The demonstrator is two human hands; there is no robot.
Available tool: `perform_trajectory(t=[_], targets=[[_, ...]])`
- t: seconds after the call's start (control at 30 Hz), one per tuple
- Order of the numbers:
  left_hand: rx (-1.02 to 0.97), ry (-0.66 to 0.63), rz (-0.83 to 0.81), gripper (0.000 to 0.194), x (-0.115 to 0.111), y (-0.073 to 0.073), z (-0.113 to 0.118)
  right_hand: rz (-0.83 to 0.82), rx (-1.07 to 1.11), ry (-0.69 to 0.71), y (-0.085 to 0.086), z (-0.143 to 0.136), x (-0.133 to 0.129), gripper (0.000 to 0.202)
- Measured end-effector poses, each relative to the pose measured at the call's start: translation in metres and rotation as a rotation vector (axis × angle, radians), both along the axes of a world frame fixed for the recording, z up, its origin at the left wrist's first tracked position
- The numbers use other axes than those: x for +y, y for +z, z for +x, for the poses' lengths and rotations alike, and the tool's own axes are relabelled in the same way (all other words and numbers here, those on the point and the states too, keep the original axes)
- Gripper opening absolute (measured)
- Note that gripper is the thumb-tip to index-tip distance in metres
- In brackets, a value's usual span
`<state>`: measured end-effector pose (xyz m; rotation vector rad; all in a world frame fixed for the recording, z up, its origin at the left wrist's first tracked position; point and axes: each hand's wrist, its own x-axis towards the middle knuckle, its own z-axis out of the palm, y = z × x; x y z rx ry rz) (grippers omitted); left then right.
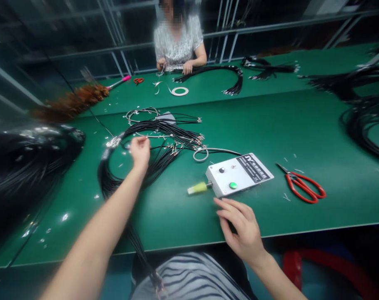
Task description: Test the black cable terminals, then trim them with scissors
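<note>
My left hand is over a curved bundle of black cables, its fingers drawn together in a pinch. What they hold, if anything, is too small to make out. The cables end in bare copper-coloured tips. My right hand has its fingers apart and holds nothing. Its fingertips are close to the front edge of a white control box, which has a black knob, a green button and a printed label. A yellow-green plug-like piece with a clear tip sticks out of the box's left side.
Red-handled scissors lie to the right of the box. More black cables sit at the far right, and a large dark pile at the left. Across the green table, a person handles cables near a white tape roll.
</note>
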<state>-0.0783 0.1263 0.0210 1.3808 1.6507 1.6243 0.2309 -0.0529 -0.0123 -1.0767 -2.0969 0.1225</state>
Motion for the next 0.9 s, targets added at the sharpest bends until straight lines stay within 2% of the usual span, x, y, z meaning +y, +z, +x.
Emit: perform_trajectory(t=[0.03, 0.1, 0.17, 0.23, 0.27, 0.3, 0.33, 0.37, 0.43, 0.5, 0.6, 0.7, 0.8, 0.9], targets=[[0.056, -0.034, -0.003, 0.007, 0.001, 0.005, -0.003, -0.008, 0.007, 0.002, -0.002, 0.001, 0.001, 0.031], [0.193, -0.156, -0.003, 0.010, -0.021, 0.016, -0.004, -0.019, 0.022, 0.004, -0.003, 0.002, 0.002, 0.031], [0.329, -0.359, -0.001, 0.012, -0.072, 0.028, -0.001, -0.018, 0.025, 0.016, -0.004, 0.003, 0.003, 0.031], [0.463, -0.670, -0.043, 0.002, -0.134, 0.038, 0.003, -0.019, 0.015, 0.036, -0.004, 0.003, 0.004, 0.032], [0.517, -0.806, -0.061, 0.009, -0.162, 0.042, 0.005, -0.020, 0.008, 0.047, -0.004, 0.003, 0.004, 0.032], [0.593, -0.925, -0.094, 0.013, -0.185, 0.045, 0.006, -0.023, 0.003, 0.057, -0.004, 0.003, 0.004, 0.033], [0.814, -1.062, -0.189, 0.012, -0.203, 0.047, 0.006, -0.024, 0.001, 0.064, -0.003, 0.002, 0.004, 0.033], [0.955, -1.151, -0.271, 0.013, -0.214, 0.049, 0.006, -0.023, 0.001, 0.072, -0.003, 0.002, 0.004, 0.033], [1.147, -1.264, -0.437, 0.017, -0.222, 0.052, 0.005, -0.021, 0.013, 0.082, -0.002, 0.000, 0.003, 0.032], [1.172, -1.292, -0.525, 0.013, -0.217, 0.054, 0.003, -0.033, 0.031, 0.092, -0.001, -0.001, 0.002, 0.031], [1.168, -1.299, -0.536, 0.008, -0.208, 0.055, 0.001, -0.055, 0.045, 0.115, -0.002, -0.003, 0.000, 0.031], [1.065, -1.314, -0.526, 0.014, -0.203, 0.053, 0.001, -0.069, 0.063, 0.135, -0.002, -0.004, -0.001, 0.031], [0.867, -1.199, -0.472, 0.021, -0.195, 0.049, 0.002, -0.149, 0.157, 0.155, 0.003, -0.013, -0.003, 0.029], [0.702, -1.014, -0.410, 0.021, -0.186, 0.045, 0.008, -0.400, 0.353, 0.146, 0.017, -0.031, -0.008, 0.023]])
